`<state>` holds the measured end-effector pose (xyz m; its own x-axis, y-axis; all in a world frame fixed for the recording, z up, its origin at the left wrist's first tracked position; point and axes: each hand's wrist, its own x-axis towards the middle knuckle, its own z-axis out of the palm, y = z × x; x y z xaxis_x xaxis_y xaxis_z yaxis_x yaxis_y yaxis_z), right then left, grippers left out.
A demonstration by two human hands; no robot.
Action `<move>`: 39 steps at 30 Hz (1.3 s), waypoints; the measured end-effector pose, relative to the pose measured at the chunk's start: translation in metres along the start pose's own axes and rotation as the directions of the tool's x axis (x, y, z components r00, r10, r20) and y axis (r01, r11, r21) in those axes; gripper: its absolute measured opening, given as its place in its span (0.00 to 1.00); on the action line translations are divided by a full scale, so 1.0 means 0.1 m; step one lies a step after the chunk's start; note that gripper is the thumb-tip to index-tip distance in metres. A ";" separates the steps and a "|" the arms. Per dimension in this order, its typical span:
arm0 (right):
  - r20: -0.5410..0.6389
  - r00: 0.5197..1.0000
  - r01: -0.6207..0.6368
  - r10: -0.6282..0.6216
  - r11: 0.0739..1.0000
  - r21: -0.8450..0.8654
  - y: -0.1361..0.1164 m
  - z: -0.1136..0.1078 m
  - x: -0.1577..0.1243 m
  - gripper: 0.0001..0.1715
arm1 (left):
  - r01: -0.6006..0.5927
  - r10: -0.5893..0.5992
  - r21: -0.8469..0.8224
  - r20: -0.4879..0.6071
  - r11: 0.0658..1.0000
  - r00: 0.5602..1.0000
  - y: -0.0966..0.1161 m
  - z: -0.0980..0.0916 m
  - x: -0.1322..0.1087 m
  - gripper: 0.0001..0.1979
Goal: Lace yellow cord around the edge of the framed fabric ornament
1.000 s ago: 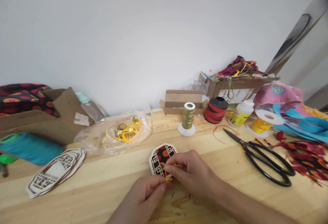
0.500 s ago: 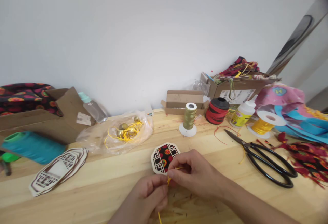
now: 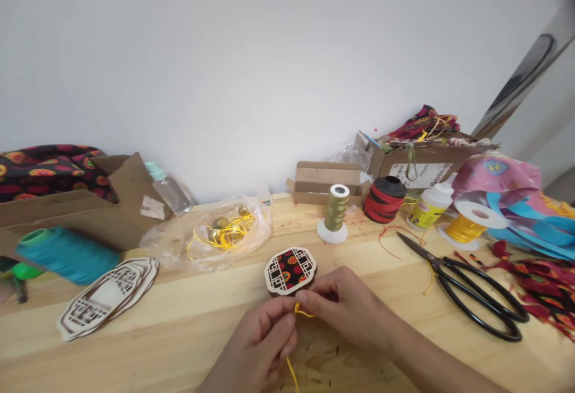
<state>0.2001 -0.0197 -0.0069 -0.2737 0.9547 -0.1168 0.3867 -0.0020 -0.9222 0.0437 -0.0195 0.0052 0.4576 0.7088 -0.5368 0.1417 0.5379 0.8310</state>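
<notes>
My left hand (image 3: 269,336) is closed, thumb and fingers pinching a yellow cord (image 3: 291,372) whose tail hangs below it. Against it, my right hand (image 3: 336,303) is also closed, its fingertips on a small loop of the same cord between the two hands. Just beyond the fingers lies a wooden ornament (image 3: 291,271) with cut-out lattice ends and a dark floral cloth middle. Whether the cord is joined to the ornament is hidden by my fingers.
Black-handled scissors (image 3: 467,288) lie at right, near a yellow cord spool (image 3: 471,225), glue bottle (image 3: 429,207), red cord roll (image 3: 385,200) and olive thread spool (image 3: 336,213). At left are lattice wooden pieces (image 3: 108,297), a teal thread cone (image 3: 67,255) and a plastic bag with bells (image 3: 224,231).
My right fingers have shifted, and the cord's small loop now shows more clearly between my hands. More of the ornament is uncovered. The whole view has shifted slightly.
</notes>
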 end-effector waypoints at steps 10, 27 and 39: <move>-0.068 0.985 -0.123 0.162 0.913 0.388 -0.01 0.03 0.08 0.14 | -0.185 0.233 0.250 -0.176 0.950 0.956 -0.10 0.04 0.07 0.16; -0.053 0.988 -0.096 0.143 0.855 0.510 -0.03 0.07 0.10 0.13 | -0.005 -0.009 -0.070 -0.187 0.998 0.982 0.03 0.13 -0.02 0.19; -0.092 0.990 0.100 -0.111 0.987 -0.122 -0.08 -0.09 -0.03 0.13 | 0.033 -0.033 -0.005 -0.154 0.999 0.987 0.03 0.09 0.02 0.21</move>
<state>0.2057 -0.0195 0.0041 -0.2333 0.9722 0.0209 0.4622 0.1297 -0.8772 0.0527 -0.0208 0.0079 0.3118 0.7523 -0.5804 0.1522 0.5634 0.8121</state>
